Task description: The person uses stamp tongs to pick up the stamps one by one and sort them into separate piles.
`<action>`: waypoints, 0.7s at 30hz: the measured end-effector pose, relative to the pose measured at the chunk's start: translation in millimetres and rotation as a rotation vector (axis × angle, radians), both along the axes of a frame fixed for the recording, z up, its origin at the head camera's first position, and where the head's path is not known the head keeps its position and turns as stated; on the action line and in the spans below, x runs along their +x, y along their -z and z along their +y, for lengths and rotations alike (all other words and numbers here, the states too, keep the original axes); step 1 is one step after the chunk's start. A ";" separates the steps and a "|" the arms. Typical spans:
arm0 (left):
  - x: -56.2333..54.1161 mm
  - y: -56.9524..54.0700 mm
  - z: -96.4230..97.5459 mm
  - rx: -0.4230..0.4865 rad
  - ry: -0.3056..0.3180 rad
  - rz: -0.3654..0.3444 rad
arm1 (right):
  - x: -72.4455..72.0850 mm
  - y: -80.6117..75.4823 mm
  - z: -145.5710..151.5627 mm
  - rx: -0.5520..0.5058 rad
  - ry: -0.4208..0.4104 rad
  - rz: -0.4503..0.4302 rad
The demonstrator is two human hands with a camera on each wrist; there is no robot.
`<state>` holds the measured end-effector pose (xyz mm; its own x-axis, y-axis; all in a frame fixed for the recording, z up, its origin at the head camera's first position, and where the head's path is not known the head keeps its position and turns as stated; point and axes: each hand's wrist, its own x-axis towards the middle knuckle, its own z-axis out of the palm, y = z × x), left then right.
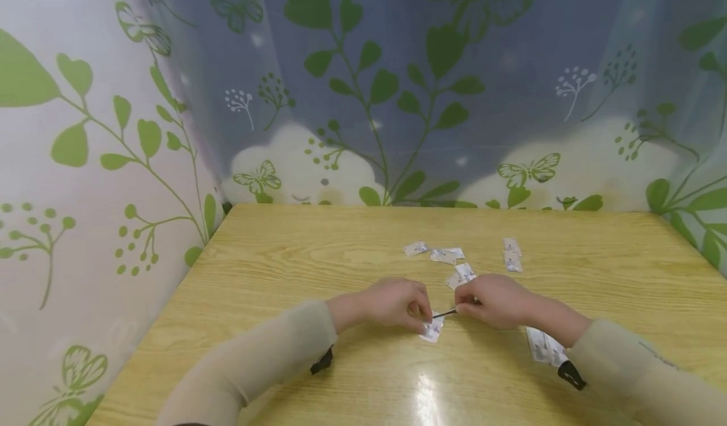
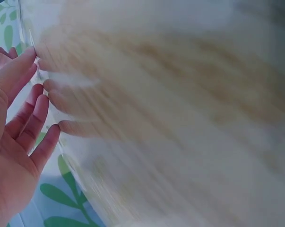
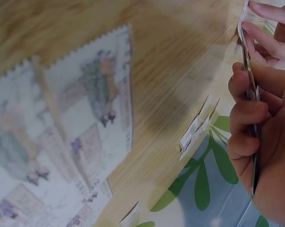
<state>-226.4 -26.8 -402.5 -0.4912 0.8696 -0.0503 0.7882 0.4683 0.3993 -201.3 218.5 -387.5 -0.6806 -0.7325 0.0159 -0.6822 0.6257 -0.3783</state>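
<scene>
In the head view, my left hand (image 1: 397, 303) rests its fingertips at the upper edge of a small silvery printed packet (image 1: 433, 330) on the table. Its fingers (image 2: 36, 123) reach nearly straight down to the glossy surface in the left wrist view. My right hand (image 1: 496, 301) grips thin dark tweezers (image 1: 445, 313), their tip at the packet beside the left fingertips. The right wrist view shows the right fingers curled around the tweezers (image 3: 255, 165), with the left hand (image 3: 277, 33) just beyond.
Several similar packets lie farther back, among them a pair (image 1: 512, 254) at the right and one (image 1: 416, 248) near the middle. Larger printed packets (image 1: 542, 347) lie below my right wrist. A leaf-patterned curtain (image 1: 397, 98) stands behind the wooden table (image 1: 284, 249).
</scene>
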 end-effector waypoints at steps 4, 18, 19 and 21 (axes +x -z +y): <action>1.9 -0.9 1.3 -0.020 -0.037 0.008 | 3.6 -0.7 1.4 -0.007 0.029 -0.020; 1.4 -0.1 1.2 -0.023 -0.053 0.001 | 16.4 3.6 8.7 -0.011 0.113 0.015; 1.5 0.2 1.3 -0.021 -0.051 -0.001 | 16.2 3.9 8.7 -0.012 0.111 0.020; 1.7 0.9 1.4 -0.020 -0.046 -0.005 | 15.9 4.9 8.5 -0.016 0.108 0.024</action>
